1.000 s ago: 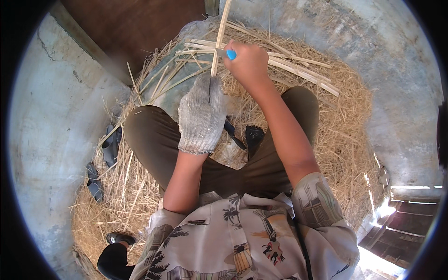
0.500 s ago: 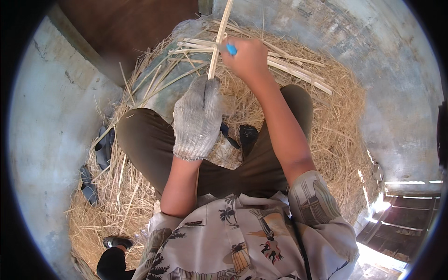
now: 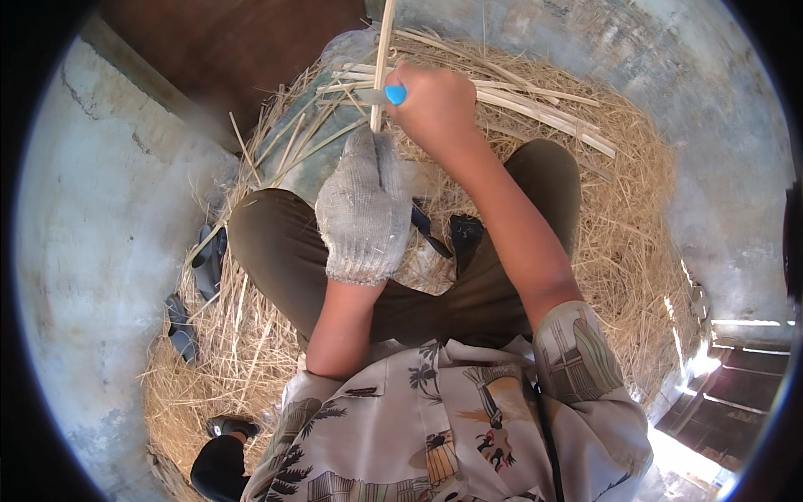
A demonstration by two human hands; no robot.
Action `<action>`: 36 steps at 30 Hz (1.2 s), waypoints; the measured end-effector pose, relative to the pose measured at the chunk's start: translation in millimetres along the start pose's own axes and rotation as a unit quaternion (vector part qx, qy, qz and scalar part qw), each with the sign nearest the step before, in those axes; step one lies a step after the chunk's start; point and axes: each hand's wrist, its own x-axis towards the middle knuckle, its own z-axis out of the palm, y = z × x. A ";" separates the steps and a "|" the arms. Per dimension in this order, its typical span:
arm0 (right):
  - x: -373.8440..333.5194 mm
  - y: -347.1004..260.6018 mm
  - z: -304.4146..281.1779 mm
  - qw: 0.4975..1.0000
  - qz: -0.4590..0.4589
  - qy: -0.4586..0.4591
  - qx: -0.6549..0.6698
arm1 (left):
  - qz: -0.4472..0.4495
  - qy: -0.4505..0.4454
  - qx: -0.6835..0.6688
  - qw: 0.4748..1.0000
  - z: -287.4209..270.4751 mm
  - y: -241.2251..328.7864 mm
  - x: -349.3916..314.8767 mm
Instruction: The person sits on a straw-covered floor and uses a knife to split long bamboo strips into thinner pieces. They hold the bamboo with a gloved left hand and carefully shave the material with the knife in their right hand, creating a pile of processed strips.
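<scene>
Gloved left hand (image 3: 365,205) grips the bamboo strip (image 3: 382,50); bare right hand (image 3: 437,105) clutches the blue-handled knife (image 3: 386,95). Blade could slip toward that glove.

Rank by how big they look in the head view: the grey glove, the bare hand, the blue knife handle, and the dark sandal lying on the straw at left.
1. grey glove, on the left hand
2. bare hand, the right, looks smaller but lies farther from the camera
3. dark sandal
4. blue knife handle, only its end shows
</scene>
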 end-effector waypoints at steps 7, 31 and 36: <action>7.2 19.1 15.8 0.997 0.000 0.065 -0.035 | -0.035 -0.047 0.006 0.998 -0.7 7.5 -0.6; 89.5 203.0 -59.1 0.873 0.469 -0.031 -0.134 | 0.087 -0.254 -0.083 0.960 5.4 49.4 -75.8; 9.2 287.0 -49.5 0.875 0.474 0.001 -0.094 | 0.013 -0.285 -0.245 0.927 33.8 21.1 -64.3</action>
